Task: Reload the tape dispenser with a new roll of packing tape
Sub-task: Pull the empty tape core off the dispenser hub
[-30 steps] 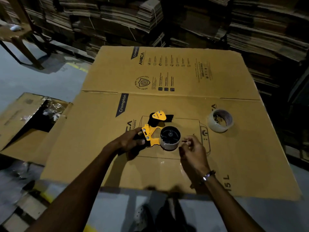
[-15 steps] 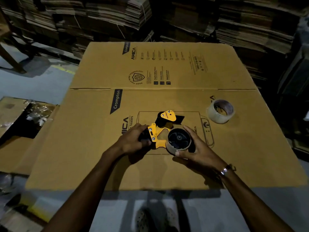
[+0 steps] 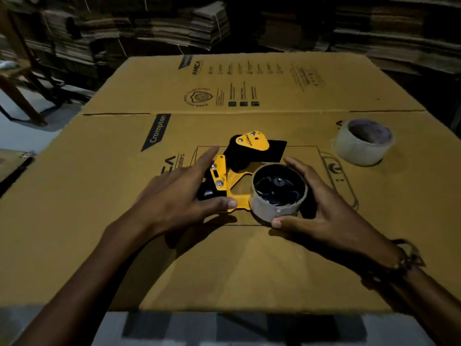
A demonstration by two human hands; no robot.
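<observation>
- Tape dispenser [image 3: 239, 176], yellow and black, lies flat on its side on a flattened cardboard carton [image 3: 124, 196] that serves as the counter, near its middle.
- On the dispenser's hub sits a near-spent roll [image 3: 278, 193]: mostly bare core, only a thin wrap of tape showing.
- New roll of packing tape [image 3: 363, 142] lies flat, well apart, toward the far right of the carton.
- Left hand [image 3: 174, 196] rests over the handle end; index finger straight along the frame, thumb pressed at the frame's near edge. Grip here is loose, pinning rather than clasping.
- Right hand [image 3: 321, 208] cups the spent roll; thumb at its near side, fingers curved round the far side. Grip clamped on the roll.
- Step in hand, as I judge it: pulling the old core off the hub.
- To do it well: keep the left hand pressing the frame flat, lift the core straight up along the hub axis without tilting, so it doesn't bind.
- Then the new roll can go on.
</observation>
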